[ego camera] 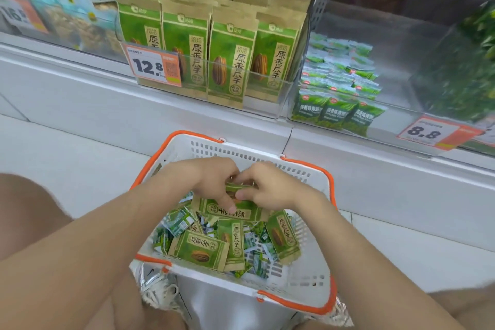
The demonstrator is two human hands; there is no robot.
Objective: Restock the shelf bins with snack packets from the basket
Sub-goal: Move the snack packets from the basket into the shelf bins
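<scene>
Basket (pixel 294 289) sat nearest, holding loose packets (pixel 203 249): green-and-kraft seed bags over smaller green sachets. Above its far half, both grips were closed. Left hand (pixel 214 182) and right hand (pixel 270 193) pinched a seed packet (pixel 241 213) held sideways, probably squaring it up to shelve. Far seed bin (pixel 214 80) looked nearly full, with its rows upright.

Basket (pixel 308 280) before the shelf — packets (pixel 281 236) inside, bins (pixel 214 72) behind.
</scene>
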